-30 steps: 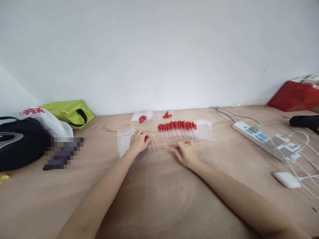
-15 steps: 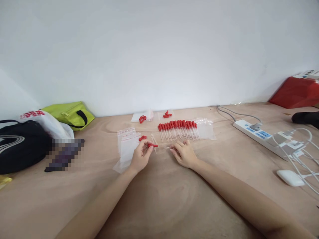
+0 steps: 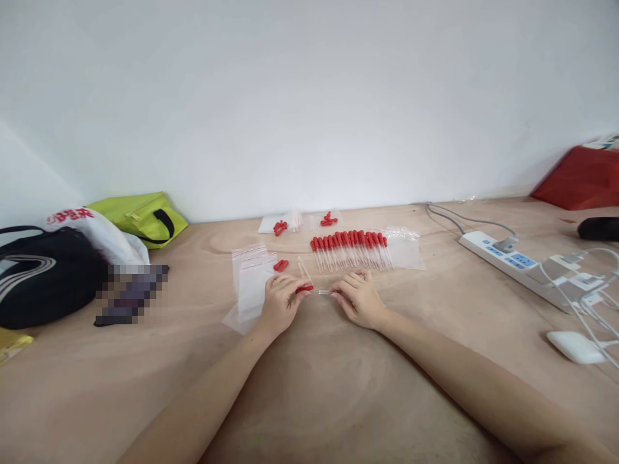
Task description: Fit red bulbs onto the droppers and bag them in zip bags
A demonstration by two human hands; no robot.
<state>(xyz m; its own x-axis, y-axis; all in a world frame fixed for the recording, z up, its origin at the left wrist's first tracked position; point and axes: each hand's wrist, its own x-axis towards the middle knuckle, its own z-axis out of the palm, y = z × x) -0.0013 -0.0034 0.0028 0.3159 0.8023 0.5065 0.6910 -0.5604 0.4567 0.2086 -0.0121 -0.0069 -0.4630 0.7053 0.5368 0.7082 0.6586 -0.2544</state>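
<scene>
My left hand (image 3: 284, 301) pinches a red rubber dropper bulb (image 3: 304, 289) between thumb and fingers. Facing it across a small gap, my right hand (image 3: 358, 299) is closed on a thin clear dropper tube (image 3: 324, 292), whose end points left toward the bulb. Just behind the left fingers lie a few more clear tubes (image 3: 302, 265). Several assembled droppers (image 3: 349, 241) with red bulbs rest side by side in a row beyond my right hand. Two or so loose red bulbs (image 3: 281, 265) sit on clear zip bags (image 3: 254, 290) left of the tubes.
Farther back are two small piles of red bulbs (image 3: 280, 227) on plastic bags. More clear bags (image 3: 407, 249) lie right of the row. A power strip (image 3: 498, 253) with cables and a white charger (image 3: 574, 347) occupy the right; a black bag (image 3: 53, 274) and a lime-green bag (image 3: 138, 218) stand left.
The left fingers have turned over the red bulb, which now sits lower and level with the tube. The tube's end shows more clearly in my right hand. The view has shifted slightly.
</scene>
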